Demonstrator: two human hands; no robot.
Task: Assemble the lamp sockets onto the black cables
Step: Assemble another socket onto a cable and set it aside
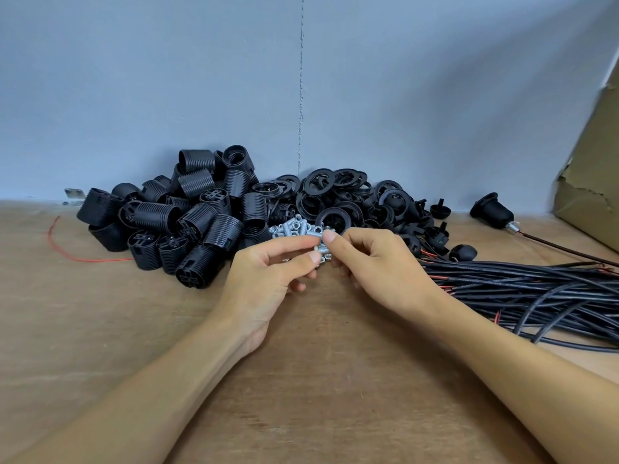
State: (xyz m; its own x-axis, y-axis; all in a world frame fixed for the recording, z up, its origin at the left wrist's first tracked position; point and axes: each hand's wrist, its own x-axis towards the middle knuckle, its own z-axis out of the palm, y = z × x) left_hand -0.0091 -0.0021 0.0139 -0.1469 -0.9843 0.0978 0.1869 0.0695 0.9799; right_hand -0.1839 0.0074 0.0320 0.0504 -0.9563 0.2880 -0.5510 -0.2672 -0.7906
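Note:
Several black ribbed lamp socket bodies (pixel 187 216) are heaped at the back left of the wooden table (pixel 301 380). Black rings and caps (pixel 348 195) are piled to their right. A small heap of silver threaded tubes (pixel 294 228) lies between the two piles. My left hand (pixel 268 279) and my right hand (pixel 371 262) meet just in front of that heap, and both pinch small silver threaded pieces (pixel 320 250) between thumb and fingers. A bundle of black cables (pixel 522 289) with red wire ends lies at the right.
One assembled socket on a cable (pixel 491 206) lies at the back right, beside a torn cardboard box (pixel 593 182). A loose red wire (pixel 67 252) curls at the left. A grey wall (pixel 301 95) closes the back of the table.

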